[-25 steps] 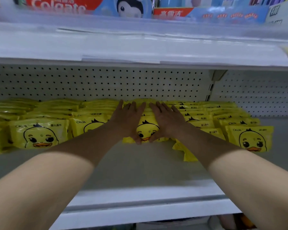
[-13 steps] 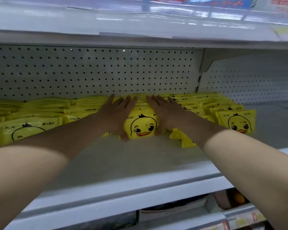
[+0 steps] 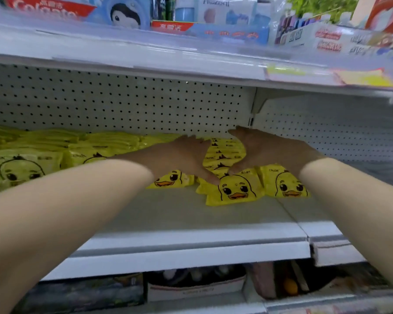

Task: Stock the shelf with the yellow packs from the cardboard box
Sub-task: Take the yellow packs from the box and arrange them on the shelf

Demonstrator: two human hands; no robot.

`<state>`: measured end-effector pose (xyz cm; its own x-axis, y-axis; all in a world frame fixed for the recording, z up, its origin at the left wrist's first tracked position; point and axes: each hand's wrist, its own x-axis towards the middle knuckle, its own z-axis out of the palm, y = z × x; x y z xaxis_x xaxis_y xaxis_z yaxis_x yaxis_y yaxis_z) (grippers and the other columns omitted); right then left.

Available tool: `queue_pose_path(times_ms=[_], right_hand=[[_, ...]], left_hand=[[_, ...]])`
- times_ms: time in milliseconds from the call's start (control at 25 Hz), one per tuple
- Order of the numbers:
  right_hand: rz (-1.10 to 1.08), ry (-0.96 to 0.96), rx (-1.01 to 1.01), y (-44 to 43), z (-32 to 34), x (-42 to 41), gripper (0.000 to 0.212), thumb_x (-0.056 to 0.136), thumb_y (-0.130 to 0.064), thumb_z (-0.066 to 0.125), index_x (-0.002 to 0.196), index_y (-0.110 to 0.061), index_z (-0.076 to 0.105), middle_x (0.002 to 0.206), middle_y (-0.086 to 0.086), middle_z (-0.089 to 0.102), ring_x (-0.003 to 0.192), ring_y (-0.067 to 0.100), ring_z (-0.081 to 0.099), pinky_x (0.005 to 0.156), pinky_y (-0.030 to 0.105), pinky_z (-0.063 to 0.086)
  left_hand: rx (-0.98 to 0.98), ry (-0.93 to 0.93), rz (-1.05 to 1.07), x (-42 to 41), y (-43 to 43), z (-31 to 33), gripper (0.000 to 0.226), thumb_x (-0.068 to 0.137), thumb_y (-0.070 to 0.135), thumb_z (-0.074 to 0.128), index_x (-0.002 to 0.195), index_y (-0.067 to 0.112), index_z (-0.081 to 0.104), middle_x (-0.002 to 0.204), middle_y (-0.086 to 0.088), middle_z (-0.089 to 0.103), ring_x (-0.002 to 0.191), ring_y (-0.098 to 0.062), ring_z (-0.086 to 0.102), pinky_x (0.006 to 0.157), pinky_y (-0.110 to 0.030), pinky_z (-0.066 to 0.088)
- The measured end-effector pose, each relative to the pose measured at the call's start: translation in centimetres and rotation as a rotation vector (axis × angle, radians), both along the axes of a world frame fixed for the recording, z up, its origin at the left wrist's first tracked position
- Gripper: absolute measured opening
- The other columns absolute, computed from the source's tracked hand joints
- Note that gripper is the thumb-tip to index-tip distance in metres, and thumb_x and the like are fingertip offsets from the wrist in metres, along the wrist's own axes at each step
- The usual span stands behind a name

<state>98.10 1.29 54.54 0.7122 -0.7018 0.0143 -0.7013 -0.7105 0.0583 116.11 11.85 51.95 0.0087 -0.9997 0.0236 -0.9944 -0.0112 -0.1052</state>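
So, head cam: the yellow packs (image 3: pixel 236 189), each with a cartoon duck face, orange beak and dark lettering, sit in overlapping rows on the white shelf (image 3: pixel 191 223), back towards the pegboard (image 3: pixel 123 103). The left hand (image 3: pixel 186 157) and right hand (image 3: pixel 256 150) lie flat on the middle rows with fingers stretched out and thumbs near the front pack. It's a bit blurry though.

I see a red Colgate box (image 3: pixel 45 7) beside a blue penguin carton (image 3: pixel 123 15) up top. White pegboard (image 3: pixel 123 105) stands behind.
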Motion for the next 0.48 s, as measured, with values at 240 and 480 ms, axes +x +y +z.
queue_pose_path(times_ms=[240, 480], right_hand=[[0.090, 0.140, -0.013, -2.1, -4.3, -3.7, 0.138, 0.055, -0.077, 0.077, 0.157, -0.029, -0.002, 0.166, -0.002, -0.006, 0.152, 0.019, -0.010, 0.123, 0.046, -0.002], [0.210, 0.056, -0.201, -3.1, -6.6, -1.8, 0.131, 0.057, -0.073, 0.078, 0.157, -0.022, 0.010, 0.166, 0.004, 0.008, 0.153, 0.022, 0.001, 0.123, 0.048, 0.003]], left_hand=[[0.098, -0.031, 0.093, -4.0, -2.6, -3.6, 0.145, 0.049, 0.085, 0.069, 0.155, 0.016, -0.003, 0.163, -0.008, 0.008, 0.150, -0.029, 0.002, 0.121, -0.049, 0.007], [-0.072, -0.218, 0.180, -4.8, -3.6, -4.6, 0.146, 0.049, 0.075, 0.077, 0.155, 0.012, -0.001, 0.161, -0.013, 0.013, 0.150, -0.029, 0.004, 0.119, -0.051, 0.003]])
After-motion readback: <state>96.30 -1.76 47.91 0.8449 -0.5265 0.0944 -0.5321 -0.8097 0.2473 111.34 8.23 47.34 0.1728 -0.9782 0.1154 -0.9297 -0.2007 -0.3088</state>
